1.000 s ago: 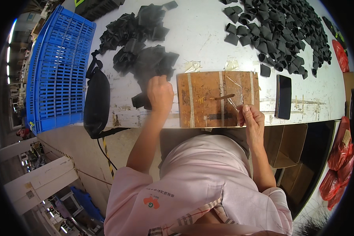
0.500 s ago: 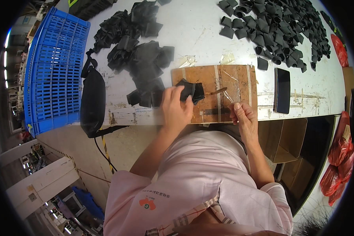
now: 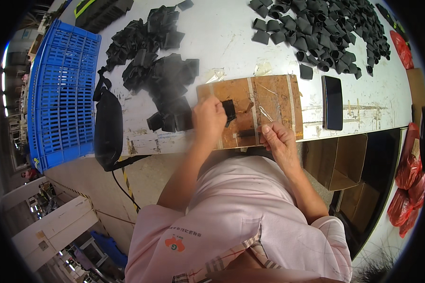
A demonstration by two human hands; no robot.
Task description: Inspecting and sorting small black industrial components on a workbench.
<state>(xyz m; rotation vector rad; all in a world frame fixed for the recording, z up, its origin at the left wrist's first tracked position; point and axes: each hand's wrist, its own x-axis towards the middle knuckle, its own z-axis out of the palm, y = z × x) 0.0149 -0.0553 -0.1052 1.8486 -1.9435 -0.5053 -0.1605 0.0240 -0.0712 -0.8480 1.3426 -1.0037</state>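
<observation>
The right hand [image 3: 279,139] pinches a thin pale tool [image 3: 265,113], slanting away and leftward over a brown board [image 3: 240,89]. Slightly farther, the left hand [image 3: 209,118] has its fingers closed on a black piece [image 3: 230,112] above the board, its visible part longest near-to-far. Black tubes [image 3: 318,35] lie beyond.

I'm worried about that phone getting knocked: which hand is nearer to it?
Right. The right hand is left of the phone, slightly nearer the person; the left hand is farther left, holding a black piece at the brown board.
</observation>
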